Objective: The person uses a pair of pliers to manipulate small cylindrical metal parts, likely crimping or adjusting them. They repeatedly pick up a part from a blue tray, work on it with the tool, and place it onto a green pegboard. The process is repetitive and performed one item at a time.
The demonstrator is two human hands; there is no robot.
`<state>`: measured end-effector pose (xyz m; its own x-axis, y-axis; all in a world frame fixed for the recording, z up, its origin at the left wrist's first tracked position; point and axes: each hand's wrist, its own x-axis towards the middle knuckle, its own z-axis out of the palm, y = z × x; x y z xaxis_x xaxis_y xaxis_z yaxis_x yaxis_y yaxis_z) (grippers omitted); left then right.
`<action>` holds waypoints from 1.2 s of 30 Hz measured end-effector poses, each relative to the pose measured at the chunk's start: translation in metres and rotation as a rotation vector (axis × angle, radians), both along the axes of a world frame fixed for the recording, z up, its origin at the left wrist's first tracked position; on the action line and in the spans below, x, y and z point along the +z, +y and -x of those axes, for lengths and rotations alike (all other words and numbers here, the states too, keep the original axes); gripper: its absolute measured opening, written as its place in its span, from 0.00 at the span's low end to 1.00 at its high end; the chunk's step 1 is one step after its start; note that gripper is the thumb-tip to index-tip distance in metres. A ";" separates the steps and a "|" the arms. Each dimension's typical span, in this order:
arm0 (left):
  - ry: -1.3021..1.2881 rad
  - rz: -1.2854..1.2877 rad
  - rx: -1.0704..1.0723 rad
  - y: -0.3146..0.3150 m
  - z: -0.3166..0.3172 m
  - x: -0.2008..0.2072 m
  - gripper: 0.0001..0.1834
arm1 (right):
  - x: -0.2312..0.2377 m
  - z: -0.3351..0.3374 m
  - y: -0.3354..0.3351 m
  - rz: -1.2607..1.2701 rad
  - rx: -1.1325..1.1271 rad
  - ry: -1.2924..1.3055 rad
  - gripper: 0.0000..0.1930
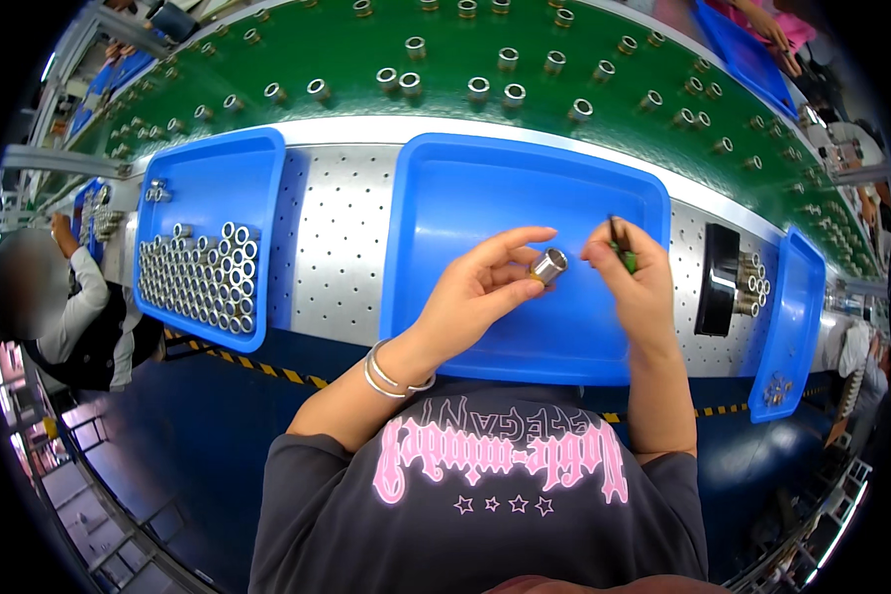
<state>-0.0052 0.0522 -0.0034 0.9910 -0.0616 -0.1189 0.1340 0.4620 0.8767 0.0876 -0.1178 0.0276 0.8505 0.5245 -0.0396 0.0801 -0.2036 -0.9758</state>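
Between the thumb and fingers of my left hand (pixel 480 292) is a short silvery metal sleeve (pixel 547 266), its open end tilted up toward the right. A yellowish band shows near my thumb at its lower end. My right hand (pixel 639 272), just to the right and apart from the sleeve, is closed round a slim tool with a green handle (pixel 628 259). A dark tip of that tool sticks up above my fingers; its exact kind does not show. Both hands are over a large blue tray (pixel 455 342) in front of me.
Left stands a blue tray (pixel 208 148) with rows of metal sleeves. Rightward are a black box (pixel 718 282), several sleeves (pixel 755 277) and another blue tray (pixel 800 297) with small parts. Beyond runs a green belt (pixel 356 49) carrying scattered sleeves. A co-worker (pixel 79 307) sits at left.
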 end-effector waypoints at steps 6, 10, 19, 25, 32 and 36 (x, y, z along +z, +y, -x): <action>0.124 0.212 0.076 0.003 -0.001 -0.003 0.24 | 0.000 0.001 -0.003 -0.151 0.049 -0.079 0.04; 0.158 0.310 0.091 0.004 -0.002 0.001 0.23 | 0.007 0.004 0.004 -0.163 0.114 -0.144 0.03; 0.139 0.290 0.105 0.002 -0.003 0.000 0.23 | 0.015 0.004 0.006 -0.153 0.147 -0.289 0.02; 0.153 0.275 0.120 0.002 -0.002 0.000 0.23 | 0.016 0.005 0.011 -0.160 0.157 -0.296 0.02; 0.124 0.192 0.140 0.000 -0.004 -0.001 0.23 | 0.020 0.004 0.011 -0.187 0.189 -0.301 0.02; 0.065 0.076 0.117 -0.003 -0.002 -0.008 0.22 | 0.022 0.011 0.013 -0.251 0.148 0.032 0.04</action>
